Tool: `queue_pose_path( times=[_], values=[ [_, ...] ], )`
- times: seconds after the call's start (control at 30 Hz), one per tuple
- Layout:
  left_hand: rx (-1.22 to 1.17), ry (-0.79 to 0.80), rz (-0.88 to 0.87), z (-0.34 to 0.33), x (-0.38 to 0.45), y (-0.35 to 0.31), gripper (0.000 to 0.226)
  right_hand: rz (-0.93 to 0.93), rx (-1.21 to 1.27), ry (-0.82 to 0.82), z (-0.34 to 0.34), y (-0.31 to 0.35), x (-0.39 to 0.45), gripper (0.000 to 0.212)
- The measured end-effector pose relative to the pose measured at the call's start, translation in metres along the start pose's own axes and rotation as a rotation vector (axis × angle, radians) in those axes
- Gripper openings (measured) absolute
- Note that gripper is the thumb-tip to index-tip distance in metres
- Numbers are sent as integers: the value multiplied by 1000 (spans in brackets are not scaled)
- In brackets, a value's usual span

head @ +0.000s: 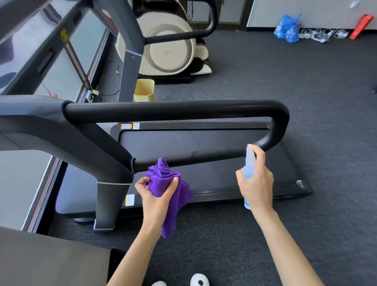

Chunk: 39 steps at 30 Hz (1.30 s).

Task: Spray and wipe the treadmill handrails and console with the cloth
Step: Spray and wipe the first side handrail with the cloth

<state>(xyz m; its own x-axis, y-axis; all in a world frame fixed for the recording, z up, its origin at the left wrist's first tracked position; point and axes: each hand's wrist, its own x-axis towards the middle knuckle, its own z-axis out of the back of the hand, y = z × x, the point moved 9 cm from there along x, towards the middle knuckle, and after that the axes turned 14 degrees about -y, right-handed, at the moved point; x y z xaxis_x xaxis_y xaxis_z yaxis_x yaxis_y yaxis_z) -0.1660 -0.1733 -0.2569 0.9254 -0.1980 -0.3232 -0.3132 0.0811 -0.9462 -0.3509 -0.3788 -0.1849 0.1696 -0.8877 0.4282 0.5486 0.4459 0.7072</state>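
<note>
A black looped handrail runs across the middle of the head view, its lower bar bending back to the grey upright. My left hand grips a bunched purple cloth just below the lower bar, near the upright. My right hand holds a small blue spray bottle upright, index finger on its top, with the nozzle close to the lower bar by the rail's bend. The console shows at the upper left edge, partly cut off.
The treadmill belt lies beyond the rail on dark carpet. A yellow bin, a cream massage chair and a second handrail stand behind. Blue bags lie by the far wall. A grey surface fills the lower left.
</note>
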Motion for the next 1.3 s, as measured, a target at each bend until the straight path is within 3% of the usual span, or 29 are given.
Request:
queue_pose_path(
  times=[0.43, 0.57, 0.67, 0.87, 1.13, 1.3],
  values=[
    [-12, -47, -28, 3, -10, 4, 58, -23, 51, -146, 22, -28, 24, 53],
    [-20, -90, -26, 21, -8, 4, 65, 12, 113, -53, 5, -15, 15, 56],
    [18, -140, -130, 35, -6, -15, 65, 63, 144, 61, -14, -3, 3, 59],
    [164, -153, -555, 23, 26, -88, 50, 142, 184, 135, -34, 15, -11, 60],
    [654, -14, -642, -26, 90, -62, 53, 169, 163, 151, -35, 7, -18, 62],
    [364, -123, -587, -6, 99, -109, 41, 176, 158, 154, -32, -3, -16, 62]
  ],
)
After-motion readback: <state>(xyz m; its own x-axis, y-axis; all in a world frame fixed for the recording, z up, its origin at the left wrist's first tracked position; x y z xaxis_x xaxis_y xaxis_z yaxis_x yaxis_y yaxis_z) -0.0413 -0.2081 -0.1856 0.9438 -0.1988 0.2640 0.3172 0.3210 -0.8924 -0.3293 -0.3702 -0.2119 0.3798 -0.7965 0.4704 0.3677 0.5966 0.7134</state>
